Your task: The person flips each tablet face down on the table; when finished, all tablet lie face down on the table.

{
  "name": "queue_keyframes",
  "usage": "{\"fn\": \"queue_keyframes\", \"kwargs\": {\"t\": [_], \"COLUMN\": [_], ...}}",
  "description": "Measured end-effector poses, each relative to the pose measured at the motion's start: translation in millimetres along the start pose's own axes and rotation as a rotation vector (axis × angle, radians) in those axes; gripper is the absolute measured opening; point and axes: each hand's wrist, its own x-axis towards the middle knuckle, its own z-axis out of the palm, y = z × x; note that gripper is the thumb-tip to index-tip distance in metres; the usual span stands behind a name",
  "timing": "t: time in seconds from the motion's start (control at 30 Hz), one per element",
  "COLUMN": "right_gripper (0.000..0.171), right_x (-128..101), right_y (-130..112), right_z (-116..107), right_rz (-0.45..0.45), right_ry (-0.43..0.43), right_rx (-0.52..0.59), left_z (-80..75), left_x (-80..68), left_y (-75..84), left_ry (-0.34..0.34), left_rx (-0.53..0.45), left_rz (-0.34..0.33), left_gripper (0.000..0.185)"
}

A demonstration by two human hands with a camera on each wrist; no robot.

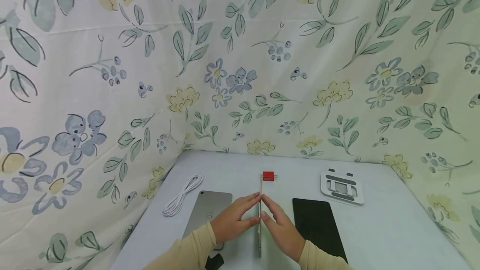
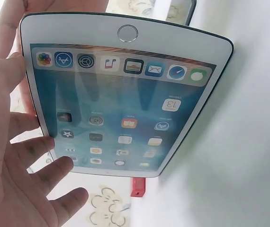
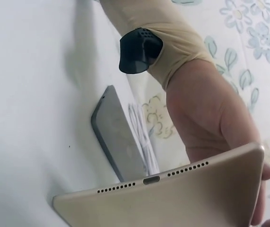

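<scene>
Head view: a tablet [image 1: 259, 216] stands on edge between the left hand [image 1: 234, 220] and right hand [image 1: 280, 225], both flat-fingered against its 2 faces. A red charger [image 1: 268, 176] lies just beyond the fingertips.

Left wrist view: spread fingers [image 2: 40, 175] beside the lit screen.

Right wrist view: gold back [image 3: 182, 201]; right hand unseen.

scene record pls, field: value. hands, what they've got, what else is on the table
held item: tablet, stood on edge between both hands, screen lit
left hand: flat, straight fingers against the screen side
right hand: flat against the gold back
grip: no curl round it, palms press from both sides
table: pale surface
left of hands: grey tablet lying flat, white cable coiled
behind: red charger
right of hands: black tablet, white stand
</scene>
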Motion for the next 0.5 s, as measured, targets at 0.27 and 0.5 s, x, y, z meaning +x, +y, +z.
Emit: {"fn": "queue_keyframes", "kwargs": {"t": [0.27,0.5], "right_gripper": [0.067,0.068], "right_x": [0.0,4.4], "right_y": [16.8,34.1], "right_z": [-3.1,-3.9], "right_rz": [0.079,0.151], "right_ry": [-0.051,-0.152], "right_rx": [-0.024,-0.107], "left_z": [-4.0,-10.1], "left_x": [-8.6,-18.0], "left_y": [-4.5,-14.0], "left_ry": [0.009,0.031], "left_rx": [-0.047,-0.032], "left_rz": [-0.032,-0.026], "left_gripper": [0.068,0.063]}}
